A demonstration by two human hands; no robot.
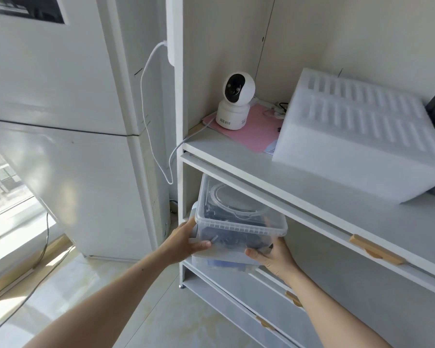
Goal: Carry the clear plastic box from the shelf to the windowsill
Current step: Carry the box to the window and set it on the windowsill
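Under the upper shelf board [274,169], left hand [186,241] and right hand [274,257] grasping clear plastic box [239,222], security camera [235,102] above

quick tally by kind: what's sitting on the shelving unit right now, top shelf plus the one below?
Security camera: 1
Pink paper sheet: 1
White foam block: 1
Clear plastic box: 1, gripped by left hand and right hand
Box underneath it: 1
Total: 5

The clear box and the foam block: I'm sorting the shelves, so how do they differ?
The clear box is see-through, showing dark parts and a coiled tube; the foam block is opaque white with slots. The box is smaller, on the lower shelf, gripped by the left hand and right hand; the block lies untouched above. Both are boxy.
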